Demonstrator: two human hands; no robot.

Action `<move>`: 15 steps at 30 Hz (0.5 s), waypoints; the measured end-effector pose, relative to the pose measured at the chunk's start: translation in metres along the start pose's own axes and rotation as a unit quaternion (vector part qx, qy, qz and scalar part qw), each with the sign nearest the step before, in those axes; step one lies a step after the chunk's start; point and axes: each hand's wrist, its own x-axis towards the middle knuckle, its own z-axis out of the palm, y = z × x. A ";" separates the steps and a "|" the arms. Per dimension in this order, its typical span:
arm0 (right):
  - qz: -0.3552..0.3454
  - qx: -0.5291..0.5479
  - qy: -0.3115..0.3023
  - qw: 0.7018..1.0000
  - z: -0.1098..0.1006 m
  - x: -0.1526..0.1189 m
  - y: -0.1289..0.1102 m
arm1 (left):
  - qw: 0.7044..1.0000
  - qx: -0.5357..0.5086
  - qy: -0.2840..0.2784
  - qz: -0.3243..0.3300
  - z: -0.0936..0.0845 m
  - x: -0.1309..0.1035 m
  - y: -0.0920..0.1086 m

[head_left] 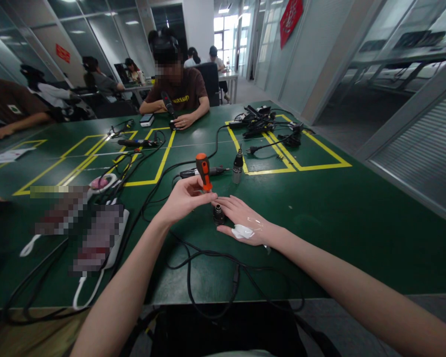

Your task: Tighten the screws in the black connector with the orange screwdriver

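My left hand is closed in a pinch at the lower end of an orange and dark grey screwdriver, which stands nearly upright with its handle on top. The screwdriver's tip is hidden by the fingers. My right hand rests low over the green table, with a white patch on its back. Between its thumb and fingers stands a small black cylindrical part, held from the right side. Just beyond the hands lie a dark electric screwdriver and an upright black-and-clear tool piece with a pointed bit.
Black cables loop across the near table. At left are a phone-like device and a white power strip. A heap of black adapters lies at the far right. Across the table a person holds a tool.
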 end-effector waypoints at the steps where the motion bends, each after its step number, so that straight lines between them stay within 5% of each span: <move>1: 0.001 0.000 0.000 1.000 0.000 0.000 0.000 | 1.000 0.002 0.000 0.000 0.000 0.000 0.000; 15: 0.009 -0.003 -0.009 1.000 -0.005 0.001 -0.006 | 1.000 0.012 0.024 -0.006 0.000 -0.002 0.001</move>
